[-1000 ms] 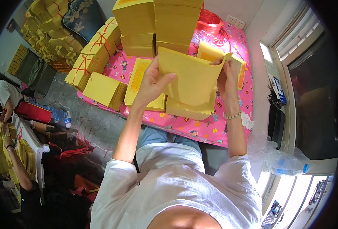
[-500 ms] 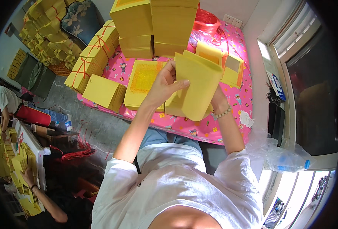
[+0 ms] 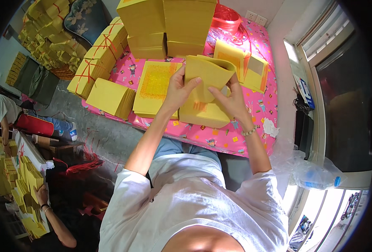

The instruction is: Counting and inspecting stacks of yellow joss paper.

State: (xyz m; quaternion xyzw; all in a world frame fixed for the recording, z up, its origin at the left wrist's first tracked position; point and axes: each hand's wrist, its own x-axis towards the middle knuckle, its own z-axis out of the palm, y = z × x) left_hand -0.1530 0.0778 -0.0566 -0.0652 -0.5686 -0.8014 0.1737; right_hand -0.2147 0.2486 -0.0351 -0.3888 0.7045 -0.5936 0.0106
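**Both hands bend a thick sheaf of yellow paper over a pink table**

The left hand (image 3: 178, 89) grips the left side of a sheaf of yellow paper (image 3: 205, 90), thumb and fingers curled around its edge, one finger stretched across the top. The right hand (image 3: 231, 97) presses on the right side with fingers spread flat over the sheets; a pale bracelet (image 3: 249, 132) sits on that wrist. The sheaf is soft and matte, bowed into a rounded fold at its upper end, with a small orange mark low on its face. It is held above the near middle of the table, just right of a flat pile (image 3: 155, 88) of square sheets whose top carries a rough gold-orange patch.

The table is covered by a glossy pink cloth (image 3: 219, 136) printed with small cartoon figures. Blocks of the same yellow paper stand tall at the back (image 3: 169, 25), some long bundles (image 3: 95, 59) at the left are tied with thin red string, and a loose square stack (image 3: 110, 98) sits at the left corner. A coil of red cord (image 3: 226, 14) lies at the far edge.

Right of the table runs a window frame with a crumpled clear plastic bag (image 3: 312, 174) on the sill. The floor is bare grey concrete. At the left, other people sit among more yellow stacks (image 3: 26, 176).
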